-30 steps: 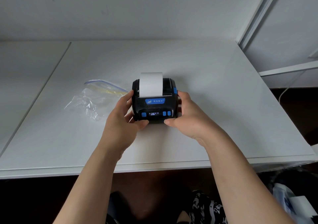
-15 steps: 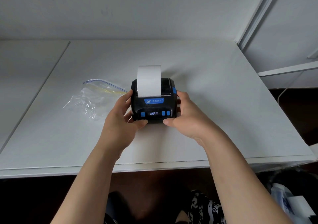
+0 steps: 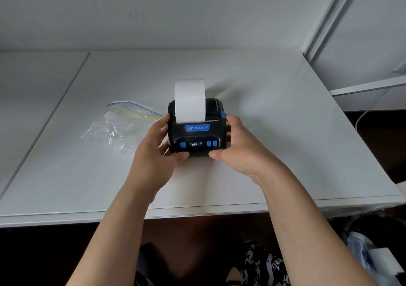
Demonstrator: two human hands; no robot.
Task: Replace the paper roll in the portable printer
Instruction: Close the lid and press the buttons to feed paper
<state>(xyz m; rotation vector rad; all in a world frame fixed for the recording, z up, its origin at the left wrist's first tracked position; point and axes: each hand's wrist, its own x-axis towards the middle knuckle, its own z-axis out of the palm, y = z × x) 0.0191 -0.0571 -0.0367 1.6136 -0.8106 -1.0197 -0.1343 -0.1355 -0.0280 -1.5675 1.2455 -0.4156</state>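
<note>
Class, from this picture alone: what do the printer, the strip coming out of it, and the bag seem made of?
Printer: matt black plastic, probably; moulded, dull sheen. Strip: plain white paper, curling. Bag: thin clear plastic film, crinkled, glinting.

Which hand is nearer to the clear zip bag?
Left. The left hand grips the printer side facing the zip bag, almost touching it; the right hand is across the printer.

Paper roll: hidden inside the closed black portable printer (image 3: 196,129); only the white paper strip (image 3: 190,100) shows.
Printer sides: covered by the left hand (image 3: 154,151) and right hand (image 3: 239,147).
Small lit display (image 3: 196,144): characters too small to read.
White bench (image 3: 274,132): left end cut off by the edge.
White-and-blue object, bottom right (image 3: 371,257): partly out of frame, unidentifiable.
</note>
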